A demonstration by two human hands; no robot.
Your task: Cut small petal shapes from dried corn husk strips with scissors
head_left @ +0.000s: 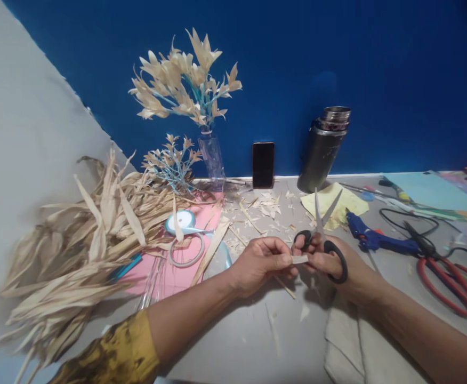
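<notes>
Near the middle of the table, my left hand [262, 262] pinches a small pale piece of dried corn husk [299, 259] between thumb and fingers. My right hand [329, 262] is closed around black-handled scissors [320, 216], whose blades point up, parted and away from the husk piece. The fingertips of my right hand also touch the far end of that piece. Scattered husk scraps [267, 205] lie on the table beyond my hands.
Dried husks [109, 229] heap at the left. Husk flowers [193, 80] stand in a clear bottle [211, 157]. Along the blue wall are a phone [263, 165] and a dark flask [323, 152]. A blue glue gun [379, 238] and red-handled scissors [449, 288] lie right.
</notes>
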